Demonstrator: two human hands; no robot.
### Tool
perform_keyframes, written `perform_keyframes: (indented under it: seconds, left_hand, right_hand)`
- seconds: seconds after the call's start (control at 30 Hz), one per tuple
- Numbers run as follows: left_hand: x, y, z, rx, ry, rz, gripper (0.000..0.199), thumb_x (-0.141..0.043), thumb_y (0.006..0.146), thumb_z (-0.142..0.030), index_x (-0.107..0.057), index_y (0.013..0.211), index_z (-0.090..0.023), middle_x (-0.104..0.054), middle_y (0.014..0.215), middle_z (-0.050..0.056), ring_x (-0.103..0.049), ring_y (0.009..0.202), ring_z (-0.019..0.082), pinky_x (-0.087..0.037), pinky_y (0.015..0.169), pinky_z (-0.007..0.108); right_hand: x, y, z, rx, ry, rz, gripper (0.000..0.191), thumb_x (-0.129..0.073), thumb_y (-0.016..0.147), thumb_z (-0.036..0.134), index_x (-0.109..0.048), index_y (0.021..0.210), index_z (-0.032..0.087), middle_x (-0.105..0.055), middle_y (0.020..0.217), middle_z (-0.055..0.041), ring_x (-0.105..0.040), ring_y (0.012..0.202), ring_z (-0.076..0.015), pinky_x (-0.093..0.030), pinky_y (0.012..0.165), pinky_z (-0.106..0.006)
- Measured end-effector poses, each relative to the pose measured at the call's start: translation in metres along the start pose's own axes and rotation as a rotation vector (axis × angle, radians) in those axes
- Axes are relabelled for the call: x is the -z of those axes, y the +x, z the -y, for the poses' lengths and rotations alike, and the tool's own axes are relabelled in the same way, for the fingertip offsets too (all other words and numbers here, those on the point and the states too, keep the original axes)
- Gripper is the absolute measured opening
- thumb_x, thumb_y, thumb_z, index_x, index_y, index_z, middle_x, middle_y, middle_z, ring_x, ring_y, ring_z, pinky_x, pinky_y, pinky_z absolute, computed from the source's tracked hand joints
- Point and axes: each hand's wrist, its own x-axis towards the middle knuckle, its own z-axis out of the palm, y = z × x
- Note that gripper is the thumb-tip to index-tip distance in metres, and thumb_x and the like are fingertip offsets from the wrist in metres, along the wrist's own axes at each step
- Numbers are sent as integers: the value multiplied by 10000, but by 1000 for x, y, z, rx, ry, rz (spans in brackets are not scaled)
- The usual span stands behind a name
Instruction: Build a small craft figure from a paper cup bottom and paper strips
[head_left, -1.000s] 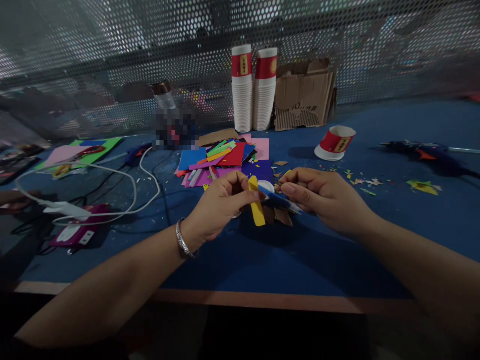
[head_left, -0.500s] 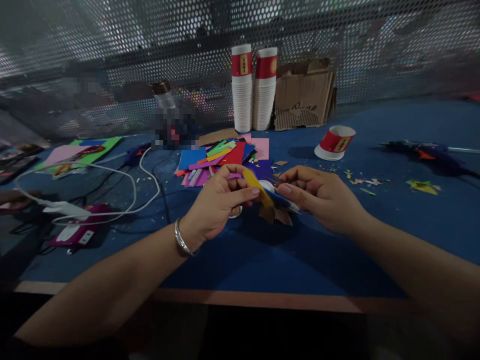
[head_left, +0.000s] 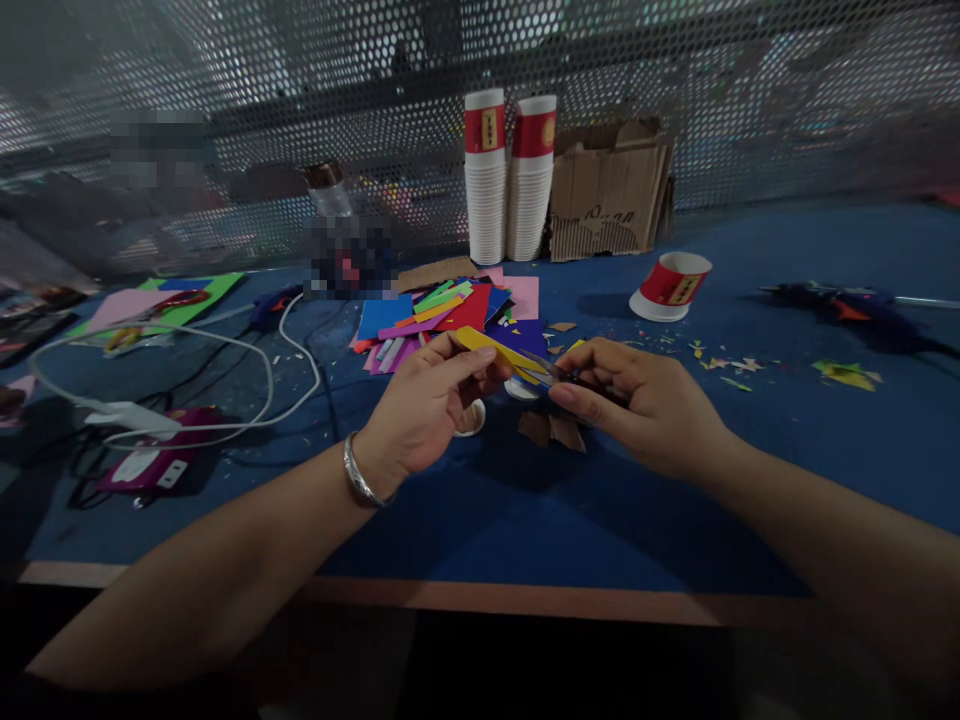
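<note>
My left hand (head_left: 431,395), with a silver bangle at the wrist, pinches a strip of yellow paper (head_left: 480,342) between thumb and fingers. In my right hand (head_left: 622,395) is a pair of small scissors (head_left: 551,370); the blades lie across the strip's right end, and the handles are mostly hidden by my fingers. Beneath the hands, a white round piece (head_left: 521,388) is partly covered. A small round piece with a pale rim (head_left: 471,418) rests beside my left fingers. Brown cardboard scraps (head_left: 551,432) lie on the blue table (head_left: 510,530) just below.
Behind my hands is a pile of coloured paper (head_left: 450,310). Two stacks of paper cups (head_left: 486,200) stand before folded cardboard (head_left: 607,205). A single cup (head_left: 671,285) and a glue gun (head_left: 847,310) are at right. A white cable (head_left: 270,400) and purple power strip (head_left: 161,455) lie left.
The yellow strip has swung from steeply slanted to nearly level. The scissor blades now meet its right end, and the blue piece by my right fingers is mostly out of sight.
</note>
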Motion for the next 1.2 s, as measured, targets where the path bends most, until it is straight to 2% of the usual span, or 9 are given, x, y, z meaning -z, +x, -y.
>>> perform_keyframes:
  seconds: [0.23,0.43,0.8,1.2]
  left_hand:
    - [0,1,1,1,-23,16,69,-730,849,-80,-688,825,-130,-712,789,5,-678,729,99,-544,773,242]
    - [0,0,0,-4,-6,19,47,-729,847,-99,-696,830,-128,-720,785,17,-684,739,107,-535,763,236]
    - [1,-1,2,-20,48,44,85,-758,819,-139,-694,875,-145,-736,842,24,-691,775,122,-517,780,259]
    - [2,0,3,-42,53,61,115,-787,792,-149,-691,856,-151,-733,831,29,-683,785,129,-508,790,268]
  right_hand:
    - [0,0,2,4,-22,3,293,-660,957,503,-658,936,210,-642,671,11,-576,547,-123,-429,527,-264]
    - [0,0,3,0,-14,16,313,-656,954,530,-662,951,217,-677,694,-3,-633,584,-147,-473,554,-272]
    - [2,0,4,3,-43,28,279,-647,970,495,-659,949,217,-702,711,-12,-628,579,-139,-461,547,-266]
    - [1,-1,5,1,-31,25,329,-629,974,557,-655,943,230,-678,682,-6,-626,577,-148,-469,547,-276]
